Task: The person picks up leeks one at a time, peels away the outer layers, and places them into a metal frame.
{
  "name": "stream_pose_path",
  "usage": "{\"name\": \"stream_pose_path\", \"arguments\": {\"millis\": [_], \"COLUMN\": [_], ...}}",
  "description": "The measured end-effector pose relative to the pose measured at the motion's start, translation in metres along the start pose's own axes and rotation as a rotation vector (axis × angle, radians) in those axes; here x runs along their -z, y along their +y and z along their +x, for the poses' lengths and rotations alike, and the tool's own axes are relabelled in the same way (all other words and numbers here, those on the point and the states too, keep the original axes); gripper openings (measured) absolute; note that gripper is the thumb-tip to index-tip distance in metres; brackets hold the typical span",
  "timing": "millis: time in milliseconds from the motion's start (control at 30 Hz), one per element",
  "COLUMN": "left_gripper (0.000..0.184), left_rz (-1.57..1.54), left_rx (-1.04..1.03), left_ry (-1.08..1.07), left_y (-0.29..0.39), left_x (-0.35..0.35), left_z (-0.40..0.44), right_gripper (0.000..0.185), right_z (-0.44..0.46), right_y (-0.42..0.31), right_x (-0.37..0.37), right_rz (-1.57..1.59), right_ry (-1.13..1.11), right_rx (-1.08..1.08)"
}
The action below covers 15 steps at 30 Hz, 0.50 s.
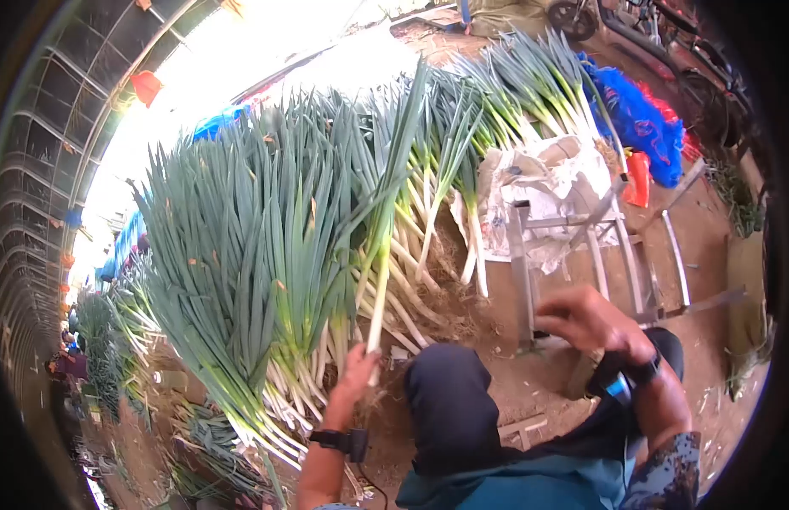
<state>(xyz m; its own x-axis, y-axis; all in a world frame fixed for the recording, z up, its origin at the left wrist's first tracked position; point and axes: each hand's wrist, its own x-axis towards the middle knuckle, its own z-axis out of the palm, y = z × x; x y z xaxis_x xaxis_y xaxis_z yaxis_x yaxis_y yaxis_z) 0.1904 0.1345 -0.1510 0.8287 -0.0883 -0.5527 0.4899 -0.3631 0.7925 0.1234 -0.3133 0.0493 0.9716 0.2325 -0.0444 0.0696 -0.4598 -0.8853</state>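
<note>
Just beyond the dark-trousered knee (449, 399), the person's left hand (355, 378) is wrapped around one long green onion (382, 255) low on its white shank, with the leaves standing up in front of the heap of green onions (233, 255). Handled well, the shank wants a hold firm enough to steady it but light enough not to bruise it, and the tall top should be kept free of its neighbours so that no leaf snags or creases. The right hand (594, 321) is raised well apart from that onion, fingers bent inward; a light support higher up the stem would help balance the leaves.

Closest in, the left fingers cover part of the shank, and the root end is hard to make out. Whether the blurred right fingertips pinch anything cannot be told. Behind that hand, part of the metal frame (547, 222) is masked; beyond, the white sack (500, 191) lies crumpled, its underside unseen. Whatever the blue netting (628, 119) may contain is unreadable, the motorbike (632, 38) is cropped at the dark lens edge, and glare washes out the background past the heap.
</note>
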Motion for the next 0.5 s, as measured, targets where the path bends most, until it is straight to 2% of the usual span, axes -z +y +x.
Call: {"name": "stream_pose_path", "arguments": {"millis": [33, 67, 200, 267, 367, 467, 500], "left_gripper": [0.019, 0.023, 0.020, 0.018, 0.018, 0.028, 0.047], "left_rz": [-0.097, -0.216, -0.066, 0.026, 0.168, 0.580, 0.885], "left_rx": [0.022, 0.067, -0.027, -0.008, -0.017, -0.286, -0.532], "left_ry": [-0.064, -0.089, -0.119, -0.124, -0.053, 0.054, 0.191], "left_y": [0.034, 0.057, 0.119, 0.132, 0.159, 0.154, 0.127], "left_x": [0.005, 0.007, 0.029, 0.040, 0.044, 0.040, 0.043], "left_z": [-0.032, -0.056, -0.138, -0.179, -0.250, -0.323, -0.334], "right_gripper": [0.027, 0.031, 0.038, 0.045, 0.049, 0.033, 0.032], "right_z": [0.012, 0.015, 0.091, 0.128, 0.153, 0.170, 0.170], "right_y": [-0.016, -0.027, -0.027, -0.020, 0.000, -0.002, -0.011], "right_x": [0.004, -0.005, -0.084, -0.141, -0.223, -0.291, -0.305], "right_rz": [-0.002, 0.107, 0.473, 0.408, 0.608, 0.699, 0.969], "right_ry": [-0.146, -0.104, -0.086, 0.043, 0.084, 0.195, 0.190], "right_rx": [-0.087, -0.010, -0.123, -0.223, -0.169, -0.383, -0.401]}}
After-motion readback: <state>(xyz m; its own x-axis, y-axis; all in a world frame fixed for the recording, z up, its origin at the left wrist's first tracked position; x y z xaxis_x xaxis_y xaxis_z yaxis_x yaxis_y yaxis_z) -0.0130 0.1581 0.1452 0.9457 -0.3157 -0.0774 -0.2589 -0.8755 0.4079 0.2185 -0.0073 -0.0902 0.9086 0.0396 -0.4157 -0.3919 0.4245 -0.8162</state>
